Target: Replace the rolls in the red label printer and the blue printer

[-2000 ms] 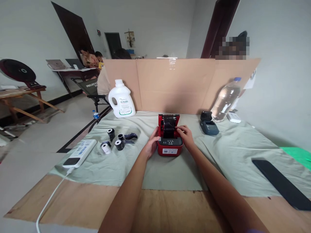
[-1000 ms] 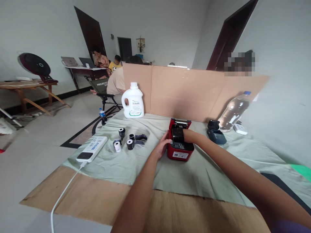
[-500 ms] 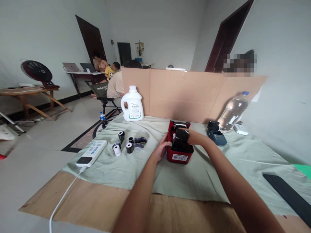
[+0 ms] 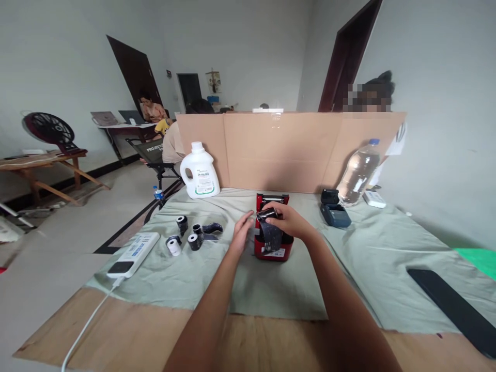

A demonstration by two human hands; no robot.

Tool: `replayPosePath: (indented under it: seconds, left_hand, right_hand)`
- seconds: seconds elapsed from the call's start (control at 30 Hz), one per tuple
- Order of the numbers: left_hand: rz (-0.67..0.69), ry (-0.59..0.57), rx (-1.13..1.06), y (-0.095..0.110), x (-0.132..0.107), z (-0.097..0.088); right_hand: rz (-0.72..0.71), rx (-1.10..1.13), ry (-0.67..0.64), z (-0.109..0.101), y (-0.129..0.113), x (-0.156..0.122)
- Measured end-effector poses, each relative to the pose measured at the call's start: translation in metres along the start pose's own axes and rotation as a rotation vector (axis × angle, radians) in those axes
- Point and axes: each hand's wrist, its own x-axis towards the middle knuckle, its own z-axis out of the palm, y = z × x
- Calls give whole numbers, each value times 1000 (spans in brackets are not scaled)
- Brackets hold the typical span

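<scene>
A: How far along are we?

B: We have the lid of the red printer up, and the roll is out over the base, its strip hanging down the front. As we judge it, the roll is not seated and the lid not down; more we can't tell.

A: What are our hands doing?

B: Our right hand is closed around the roll, fingers curled over it. Our left hand is loosely spread at the printer's left side, holding nothing; we can't tell whether its fingertips touch.

A: And the other rolls?

B: We see them grouped to the left, on the cloth over the surface.

A: Any writing we can read?

B: On the chair we make out "PROJEET", the end unclear. The jug has a label with dark and green print, too small for us. The printer's white label is partly behind the strip, and we can't read the blue print on the power bank.
</scene>
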Motion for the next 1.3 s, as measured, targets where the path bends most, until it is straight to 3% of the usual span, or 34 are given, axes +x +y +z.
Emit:
replayPosePath:
  seconds: [0.07,0.1,0.27,0.4,0.67,0.87,1.03,1.2,1.3]
  left_hand:
    - [162,105,189,17,2,5]
    - [203,87,276,26,4,8]
    - [102,-296,558,70,13,27]
    - [3,-426,511,82,17,35]
    - [202,-405,518,87,12,32]
    - [135,-443,605,102,6,32]
    - [193,-381,570,107,2,35]
    - [143,-428,531,112,1,34]
    - [178,-415,572,113,0,33]
  right_hand:
    - [-9,24,-25,1,-1,0]
    - [-12,29,-37,1,-3,0]
    - [-67,33,12,-2,-9,-1]
    - [-46,63,74,-7,-11,-3]
    - [214,187,88,2,-17,-1]
    - [113,160,160,6,-22,-2]
    - [190,265,179,7,-30,-2]
    - [-14,170,168,2,-36,-3]
    - [15,175,125,1,-39,-4]
